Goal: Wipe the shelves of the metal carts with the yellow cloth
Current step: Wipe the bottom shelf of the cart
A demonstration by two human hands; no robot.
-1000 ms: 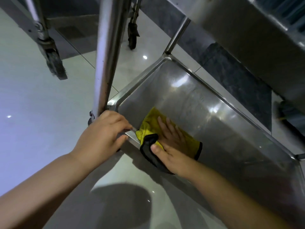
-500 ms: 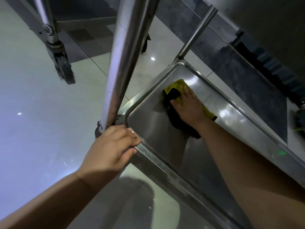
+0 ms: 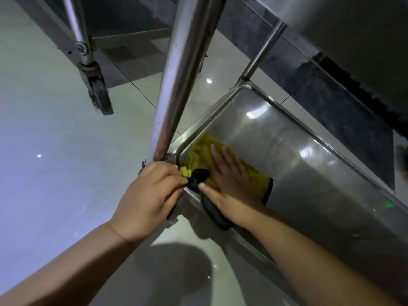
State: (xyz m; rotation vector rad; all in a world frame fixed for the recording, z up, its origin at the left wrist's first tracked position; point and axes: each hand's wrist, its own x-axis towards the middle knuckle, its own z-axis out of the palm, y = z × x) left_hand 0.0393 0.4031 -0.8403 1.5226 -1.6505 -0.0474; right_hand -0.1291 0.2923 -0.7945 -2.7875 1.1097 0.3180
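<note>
I see a yellow cloth (image 3: pixel 223 160) with a black edge lying on the shiny silver-grey shelf (image 3: pixel 309 164). The post (image 3: pixel 176 85) beside the shelf is the same silver metal. The floor (image 3: pixel 55 162) beside the shelf is pale grey-white with thin dark lines. Far from the shelf, a black wheel (image 3: pixel 100 96).
</note>
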